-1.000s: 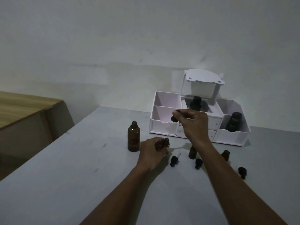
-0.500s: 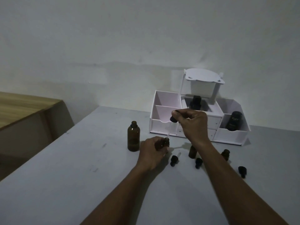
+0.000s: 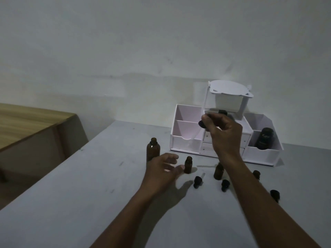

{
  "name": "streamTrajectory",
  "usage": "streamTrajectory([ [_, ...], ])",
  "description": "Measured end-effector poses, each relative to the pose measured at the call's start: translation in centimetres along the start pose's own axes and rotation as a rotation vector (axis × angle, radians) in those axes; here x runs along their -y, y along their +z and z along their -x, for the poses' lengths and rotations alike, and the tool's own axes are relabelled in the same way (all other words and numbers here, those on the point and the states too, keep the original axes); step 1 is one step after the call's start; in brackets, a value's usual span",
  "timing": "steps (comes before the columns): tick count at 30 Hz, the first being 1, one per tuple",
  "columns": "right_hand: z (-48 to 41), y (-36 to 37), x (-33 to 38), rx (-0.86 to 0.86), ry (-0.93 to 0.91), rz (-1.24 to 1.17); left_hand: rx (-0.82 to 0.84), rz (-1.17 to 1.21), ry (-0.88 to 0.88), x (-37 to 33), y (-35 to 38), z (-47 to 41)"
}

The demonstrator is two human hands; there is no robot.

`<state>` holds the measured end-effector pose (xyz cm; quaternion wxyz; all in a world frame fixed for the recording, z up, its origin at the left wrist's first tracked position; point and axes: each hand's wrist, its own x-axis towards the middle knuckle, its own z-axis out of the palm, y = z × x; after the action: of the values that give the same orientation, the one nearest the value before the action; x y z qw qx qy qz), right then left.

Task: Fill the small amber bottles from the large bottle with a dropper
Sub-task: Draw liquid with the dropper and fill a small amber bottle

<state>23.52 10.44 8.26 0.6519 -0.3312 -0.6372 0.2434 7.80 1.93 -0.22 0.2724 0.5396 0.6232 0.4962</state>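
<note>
Two hands up: right hand (image 3: 225,135) pinches dropper (image 3: 203,124) bulb, raised above the table; left hand (image 3: 162,169) fingers spread, empty, just left of upright small bottle (image 3: 188,165). Large bottle (image 3: 153,151) stands behind left hand, nearer it.

Left of your left hand (image 3: 162,169) the grey table (image 3: 71,194) lies bare; the large amber bottle (image 3: 153,151) stands just behind it, a small amber bottle (image 3: 188,165) just right, and dropper caps (image 3: 198,182) further right.
</note>
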Motion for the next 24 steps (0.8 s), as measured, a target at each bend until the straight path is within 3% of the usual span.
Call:
streamTrajectory([
  [8,0.1,3.3,3.1,-0.006,-0.044,-0.198,-0.429,0.079,0.088,1.1,-6.4,-0.3],
  [16,0.6,6.5,1.2,0.04,0.018,-0.104,-0.197,0.231,-0.071,2.9,-5.2,-2.4],
  [24,1.2,7.6,1.5,0.103,0.004,-0.068,-0.184,0.256,-0.139,2.9,-4.9,-1.9],
])
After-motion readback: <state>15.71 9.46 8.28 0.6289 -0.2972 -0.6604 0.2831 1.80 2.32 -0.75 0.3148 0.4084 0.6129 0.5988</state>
